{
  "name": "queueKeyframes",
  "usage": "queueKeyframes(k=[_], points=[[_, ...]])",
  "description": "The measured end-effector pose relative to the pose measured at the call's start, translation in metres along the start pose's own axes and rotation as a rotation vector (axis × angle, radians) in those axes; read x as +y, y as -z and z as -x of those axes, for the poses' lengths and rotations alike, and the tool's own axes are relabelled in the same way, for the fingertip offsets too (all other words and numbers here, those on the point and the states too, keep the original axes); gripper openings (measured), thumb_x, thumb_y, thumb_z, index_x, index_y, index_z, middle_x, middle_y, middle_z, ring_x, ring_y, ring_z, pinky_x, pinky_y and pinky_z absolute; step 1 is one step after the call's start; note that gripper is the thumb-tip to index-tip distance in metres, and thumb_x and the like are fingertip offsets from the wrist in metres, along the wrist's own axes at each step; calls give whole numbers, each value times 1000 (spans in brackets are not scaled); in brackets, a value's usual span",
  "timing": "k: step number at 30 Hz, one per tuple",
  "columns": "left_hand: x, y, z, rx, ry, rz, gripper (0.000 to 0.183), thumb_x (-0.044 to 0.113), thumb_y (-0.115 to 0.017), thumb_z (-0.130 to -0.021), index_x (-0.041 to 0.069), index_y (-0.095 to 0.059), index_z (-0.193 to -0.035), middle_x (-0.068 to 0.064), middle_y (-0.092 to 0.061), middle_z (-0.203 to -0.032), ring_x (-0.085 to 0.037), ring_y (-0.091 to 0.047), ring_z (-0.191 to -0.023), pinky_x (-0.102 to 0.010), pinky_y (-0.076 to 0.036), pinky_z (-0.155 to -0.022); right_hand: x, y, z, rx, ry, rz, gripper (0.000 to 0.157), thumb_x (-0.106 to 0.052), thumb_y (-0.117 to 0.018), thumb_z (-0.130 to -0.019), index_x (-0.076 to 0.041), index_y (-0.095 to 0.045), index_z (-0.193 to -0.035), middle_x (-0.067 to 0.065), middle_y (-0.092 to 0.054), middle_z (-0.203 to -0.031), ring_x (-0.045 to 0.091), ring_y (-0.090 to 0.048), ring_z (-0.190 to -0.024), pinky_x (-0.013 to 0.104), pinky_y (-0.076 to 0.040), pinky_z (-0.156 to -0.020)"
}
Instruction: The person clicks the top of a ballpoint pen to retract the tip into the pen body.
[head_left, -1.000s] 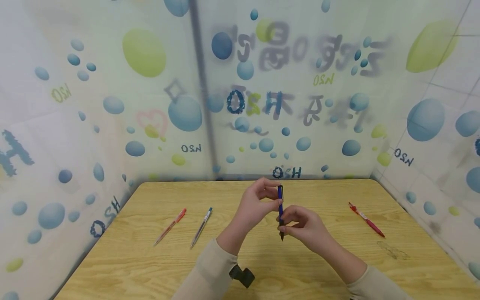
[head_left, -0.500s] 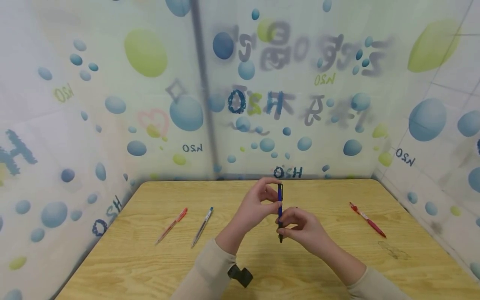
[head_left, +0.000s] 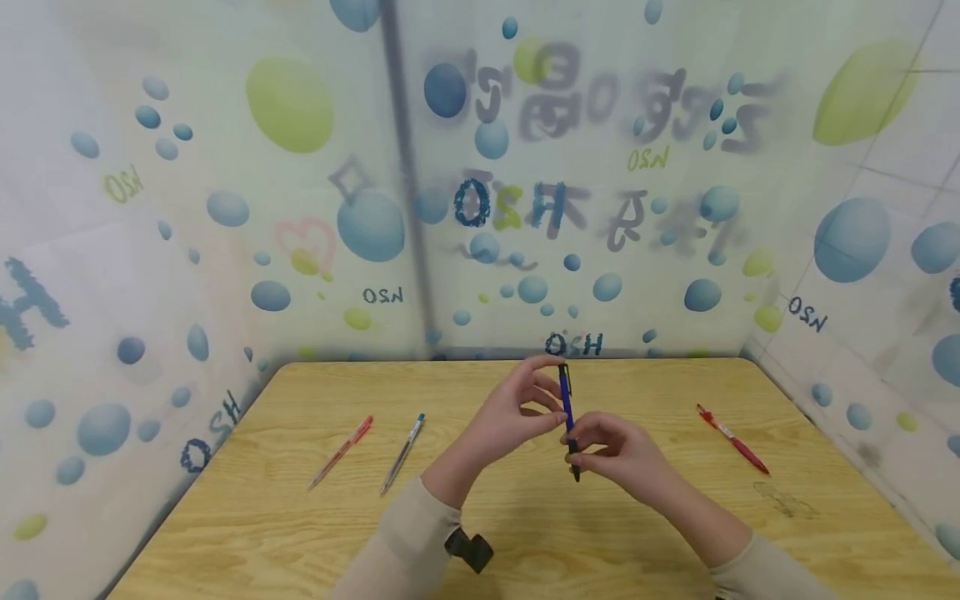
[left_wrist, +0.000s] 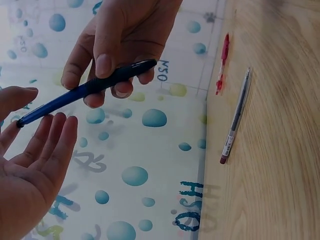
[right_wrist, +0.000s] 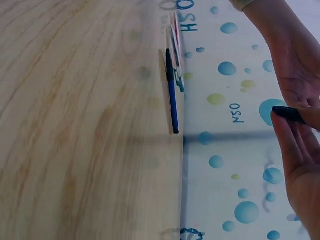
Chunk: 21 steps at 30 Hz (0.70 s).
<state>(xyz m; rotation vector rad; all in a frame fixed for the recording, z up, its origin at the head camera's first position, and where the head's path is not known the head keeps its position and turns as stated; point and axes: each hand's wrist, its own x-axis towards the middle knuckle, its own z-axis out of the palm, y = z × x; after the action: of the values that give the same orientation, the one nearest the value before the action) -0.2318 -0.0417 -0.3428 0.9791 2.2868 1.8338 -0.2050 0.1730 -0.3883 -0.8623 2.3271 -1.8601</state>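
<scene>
A dark blue ballpoint pen (head_left: 566, 392) with a black grip and clip stands almost upright, tilted slightly, above the table. My right hand (head_left: 630, 462) pinches its black lower part between thumb and fingers; its tip points down. At the pen's top end rests the index fingertip of my left hand (head_left: 510, 417). The left thumb is close beside the barrel, with a small gap showing in the left wrist view, and the other left fingers are loosely extended. In that view the blue barrel (left_wrist: 50, 106) spans between both hands. Only the dark tip (right_wrist: 284, 112) appears in the right wrist view.
On the wooden table (head_left: 300, 542) lie a red pen (head_left: 341, 452) and a clear pen with blue end (head_left: 403, 454) at left, and a red pen (head_left: 732, 439) at right. Wrist views also show a blue pen (right_wrist: 172, 95) and a clear dark-red-ended pen (left_wrist: 236, 115). A patterned curtain stands behind.
The held pen has gone from nearly vertical to slightly tilted, its tip shifting right along with my right hand. My left thumb has eased off the barrel while the index stays at the top.
</scene>
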Motion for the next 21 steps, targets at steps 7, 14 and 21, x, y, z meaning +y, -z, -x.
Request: queueKeyframes(k=[7,14,21], points=[[-2,12,1,-10,-4,-85,62,9,-70,-91,27,-42,-144,-5,-61,-110,-14,-63,-96,-31,-54,-81,0,15,5,-32,-24,74,23,-5,-69,-91,0,-65,-113,21,-63,-110,21,-66,-91,33,-57,-77],[-4,22,7,-48,41,-137,57,10,-70,-92,25,-46,-141,1,-60,-107,-13,-63,-95,-30,-53,-82,3,34,11,-51,-12,111,26,-3,-65,-93,1,-64,-119,21,-62,-115,25,-65,-94,33,-56,-78],[-8,28,12,-101,67,-176,58,8,-70,-91,24,-47,-142,1,-60,-105,-12,-63,-92,-31,-54,-80,13,61,16,-69,-17,183,28,-5,-66,-93,-1,-64,-121,18,-63,-116,20,-65,-95,35,-57,-76]])
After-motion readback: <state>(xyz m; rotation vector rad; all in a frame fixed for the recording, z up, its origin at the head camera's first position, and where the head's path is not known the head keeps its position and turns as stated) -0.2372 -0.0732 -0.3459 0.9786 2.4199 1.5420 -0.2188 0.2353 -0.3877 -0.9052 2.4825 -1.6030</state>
